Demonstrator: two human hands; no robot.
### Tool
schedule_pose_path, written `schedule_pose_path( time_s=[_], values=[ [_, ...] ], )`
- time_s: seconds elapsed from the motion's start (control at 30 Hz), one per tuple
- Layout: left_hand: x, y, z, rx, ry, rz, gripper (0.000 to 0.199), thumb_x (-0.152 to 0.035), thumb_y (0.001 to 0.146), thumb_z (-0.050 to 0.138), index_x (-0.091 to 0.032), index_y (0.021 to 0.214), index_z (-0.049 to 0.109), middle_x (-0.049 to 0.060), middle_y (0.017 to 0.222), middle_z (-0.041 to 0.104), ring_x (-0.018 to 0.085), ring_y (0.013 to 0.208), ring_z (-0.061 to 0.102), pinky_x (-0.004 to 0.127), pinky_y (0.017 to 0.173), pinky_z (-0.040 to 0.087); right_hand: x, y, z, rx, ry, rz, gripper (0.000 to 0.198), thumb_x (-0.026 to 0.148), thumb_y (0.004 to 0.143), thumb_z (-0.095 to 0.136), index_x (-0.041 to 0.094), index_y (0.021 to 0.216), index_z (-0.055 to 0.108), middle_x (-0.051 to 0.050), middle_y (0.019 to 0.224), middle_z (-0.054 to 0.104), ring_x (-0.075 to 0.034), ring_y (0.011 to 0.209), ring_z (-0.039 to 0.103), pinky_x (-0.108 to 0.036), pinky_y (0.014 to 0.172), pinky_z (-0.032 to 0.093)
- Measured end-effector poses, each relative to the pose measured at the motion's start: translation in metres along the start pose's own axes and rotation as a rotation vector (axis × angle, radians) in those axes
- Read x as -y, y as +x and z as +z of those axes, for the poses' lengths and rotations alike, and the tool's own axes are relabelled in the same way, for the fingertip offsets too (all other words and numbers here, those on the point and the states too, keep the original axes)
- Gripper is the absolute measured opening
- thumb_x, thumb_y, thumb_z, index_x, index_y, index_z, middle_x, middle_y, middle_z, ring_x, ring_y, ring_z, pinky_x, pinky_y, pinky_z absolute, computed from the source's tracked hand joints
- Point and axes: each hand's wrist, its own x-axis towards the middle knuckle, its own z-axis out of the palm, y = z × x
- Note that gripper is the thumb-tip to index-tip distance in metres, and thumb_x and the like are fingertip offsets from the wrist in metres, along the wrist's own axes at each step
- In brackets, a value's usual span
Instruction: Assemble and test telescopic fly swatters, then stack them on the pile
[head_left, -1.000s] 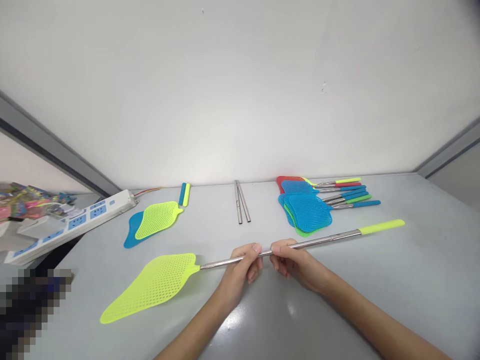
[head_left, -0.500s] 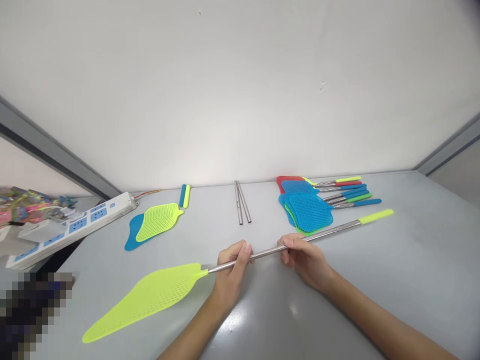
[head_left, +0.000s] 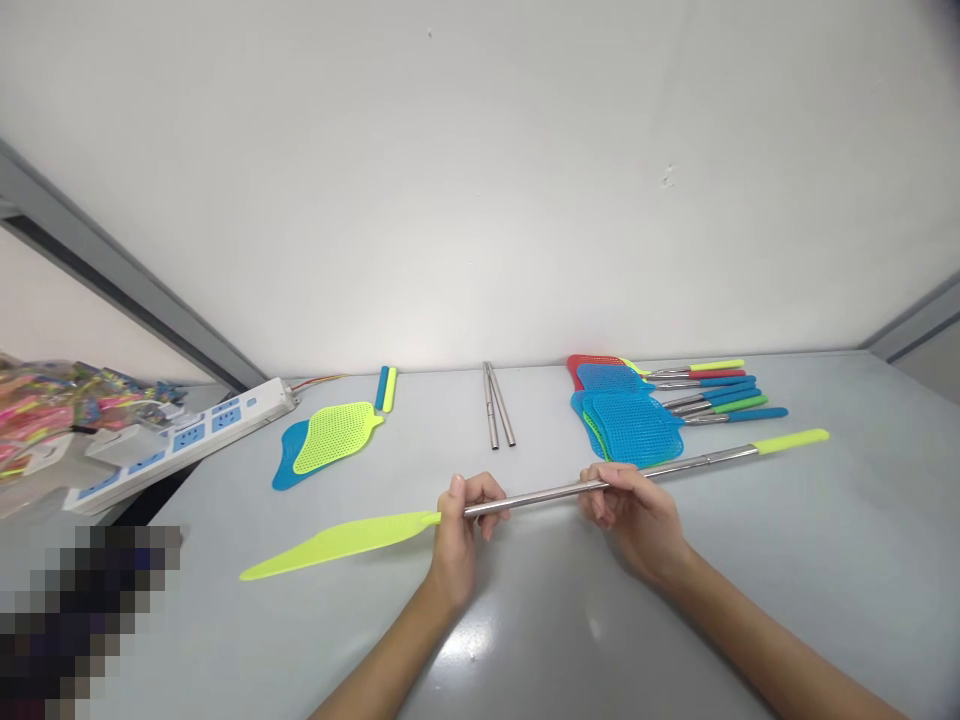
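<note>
Both my hands hold one fly swatter (head_left: pixel 536 496) above the table. It has a yellow-green head, a metal telescopic rod and a yellow-green grip. My left hand (head_left: pixel 463 530) is closed around the rod's left end, beside the neck of the head. Farther right along the rod, my right hand (head_left: pixel 634 512) pinches it with thumb and fingers. The swatter's head (head_left: pixel 341 543) points left and shows nearly edge-on. Its grip (head_left: pixel 791 440) sticks out to the right. Just beyond the right hand lies a pile of swatters with a blue head (head_left: pixel 634 425) on top.
Two metal rods (head_left: pixel 501 405) lie at the table's back middle. Left of them are a blue grip (head_left: pixel 382 388), a yellow grip (head_left: pixel 390 390), a yellow swatter head (head_left: pixel 337 437) and a blue one (head_left: pixel 289 465). A power strip (head_left: pixel 187 440) with plugs runs along the left edge, near colourful packets (head_left: pixel 67 410).
The swatter has rolled, so its broad head now looks thin and edge-on. My left thumb has lifted upright, and the left hand sits closer to the head. The view has shifted slightly left.
</note>
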Motion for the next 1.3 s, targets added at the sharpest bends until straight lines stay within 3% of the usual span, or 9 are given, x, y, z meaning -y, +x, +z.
schedule_pose_path(
  time_s=[0.23, 0.37, 0.57, 0.73, 0.9, 1.07, 1.2, 1.3],
  values=[
    [0.0022, -0.0004, 0.0009, -0.003, 0.029, -0.010, 0.048, -0.041, 0.082, 0.023, -0.018, 0.051, 0.051, -0.002, 0.040, 0.030, 0.012, 0.045, 0.029, 0.026, 0.051, 0.022, -0.0006, 0.0004, 0.0029, -0.052, -0.071, 0.033, 0.047, 0.034, 0.082, 0.035, 0.015, 0.039, 0.047, 0.001, 0.040, 0.035, -0.009, 0.041, 0.031, -0.026, 0.047, 0.023],
    [0.0007, 0.0017, 0.0017, 0.009, 0.038, -0.031, 0.046, -0.039, 0.082, 0.024, -0.017, 0.051, 0.051, -0.002, 0.040, 0.030, 0.012, 0.045, 0.030, 0.026, 0.052, 0.022, -0.0037, 0.0011, 0.0021, -0.056, -0.075, 0.085, 0.046, 0.033, 0.081, 0.038, 0.015, 0.040, 0.046, 0.002, 0.039, 0.032, -0.009, 0.040, 0.030, -0.026, 0.046, 0.022],
    [-0.0038, 0.0014, 0.0042, 0.122, 0.033, -0.107, 0.046, -0.040, 0.082, 0.025, -0.017, 0.051, 0.051, -0.002, 0.041, 0.031, 0.011, 0.044, 0.030, 0.025, 0.051, 0.023, -0.0042, 0.0012, 0.0019, -0.024, 0.036, 0.112, 0.043, 0.032, 0.081, 0.037, 0.014, 0.043, 0.048, 0.001, 0.041, 0.034, -0.009, 0.040, 0.031, -0.026, 0.045, 0.023],
    [-0.0035, 0.0013, 0.0037, 0.122, -0.017, -0.157, 0.044, -0.038, 0.083, 0.026, -0.016, 0.051, 0.048, -0.003, 0.042, 0.029, 0.009, 0.044, 0.028, 0.024, 0.049, 0.021, -0.0043, 0.0008, 0.0018, -0.028, 0.053, 0.133, 0.041, 0.031, 0.080, 0.036, 0.014, 0.045, 0.049, 0.001, 0.044, 0.036, -0.009, 0.041, 0.032, -0.026, 0.046, 0.023],
    [-0.0044, 0.0031, 0.0018, 0.088, -0.096, -0.217, 0.043, -0.039, 0.082, 0.029, -0.015, 0.050, 0.045, -0.004, 0.040, 0.028, 0.008, 0.042, 0.024, 0.023, 0.046, 0.017, -0.0037, -0.0001, 0.0014, -0.022, 0.044, 0.143, 0.038, 0.030, 0.079, 0.037, 0.014, 0.046, 0.050, 0.000, 0.045, 0.037, -0.009, 0.042, 0.032, -0.026, 0.047, 0.023],
    [-0.0044, 0.0048, 0.0019, 0.034, -0.276, -0.222, 0.054, -0.047, 0.082, 0.016, -0.015, 0.048, 0.044, -0.004, 0.037, 0.026, 0.007, 0.038, 0.022, 0.023, 0.044, 0.018, -0.0023, 0.0002, 0.0018, 0.013, -0.014, 0.091, 0.031, 0.026, 0.075, 0.040, 0.013, 0.049, 0.051, 0.001, 0.044, 0.035, -0.009, 0.042, 0.032, -0.026, 0.046, 0.021],
    [-0.0028, 0.0052, 0.0022, -0.085, -0.344, -0.218, 0.052, -0.049, 0.080, 0.022, -0.015, 0.050, 0.046, -0.003, 0.039, 0.032, 0.007, 0.038, 0.023, 0.021, 0.041, 0.017, -0.0023, -0.0005, 0.0036, 0.036, -0.047, 0.087, 0.030, 0.026, 0.074, 0.041, 0.013, 0.049, 0.052, 0.001, 0.043, 0.035, -0.009, 0.041, 0.031, -0.026, 0.045, 0.020],
    [-0.0031, 0.0041, 0.0027, -0.197, -0.327, -0.185, 0.053, -0.053, 0.079, 0.024, -0.015, 0.050, 0.047, -0.003, 0.039, 0.032, 0.006, 0.038, 0.025, 0.020, 0.040, 0.019, -0.0018, -0.0028, 0.0066, 0.028, -0.074, 0.060, 0.042, 0.033, 0.078, 0.033, 0.014, 0.046, 0.052, -0.001, 0.044, 0.038, -0.010, 0.043, 0.034, -0.027, 0.047, 0.024]
  ],
)
